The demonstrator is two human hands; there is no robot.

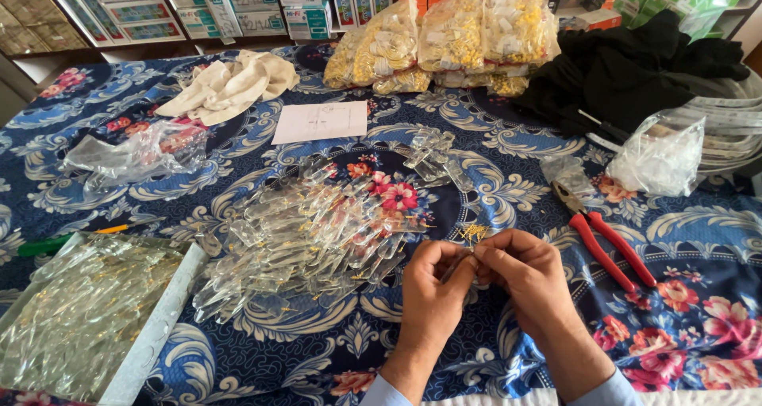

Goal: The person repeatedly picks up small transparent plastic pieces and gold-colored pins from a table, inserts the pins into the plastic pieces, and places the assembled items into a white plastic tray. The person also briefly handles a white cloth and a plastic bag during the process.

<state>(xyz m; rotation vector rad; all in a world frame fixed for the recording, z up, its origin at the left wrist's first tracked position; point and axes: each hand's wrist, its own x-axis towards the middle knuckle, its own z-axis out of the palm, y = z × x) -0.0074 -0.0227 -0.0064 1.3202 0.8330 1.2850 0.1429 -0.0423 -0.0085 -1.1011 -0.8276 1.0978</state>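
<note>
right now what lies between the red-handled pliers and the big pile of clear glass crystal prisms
In the head view, a small scatter of thin gold wire pins lies on the blue floral cloth between the red-handled pliers and the clear glass prism pile.

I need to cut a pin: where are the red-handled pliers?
In the head view, the red-handled pliers lie on the tablecloth just right of the right hand, below a clear plastic bag.

left hand: bare, no glove, ring or watch showing | right hand: bare, likewise unadorned | forearms: uncovered to near the frame's bottom edge | sleeves: light blue cuffs, one on each arm
</note>
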